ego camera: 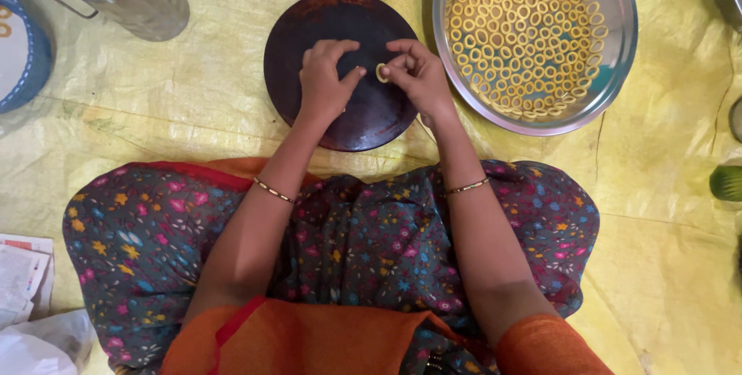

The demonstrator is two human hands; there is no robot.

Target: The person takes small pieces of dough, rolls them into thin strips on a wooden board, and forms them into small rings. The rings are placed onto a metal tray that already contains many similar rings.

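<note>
- My right hand [417, 73] pinches a small pale dough ring [382, 73], fingers clamped on it.
- My left hand [325, 81] curls, fingertips together, over the dark round board [309, 27] at upper centre.

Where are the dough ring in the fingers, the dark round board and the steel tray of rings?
dough ring [382, 73], head view, on its visible edge.
dark round board [340, 23], head view, on its bare top.
steel tray [618, 58], head view, on its right rim.
</note>
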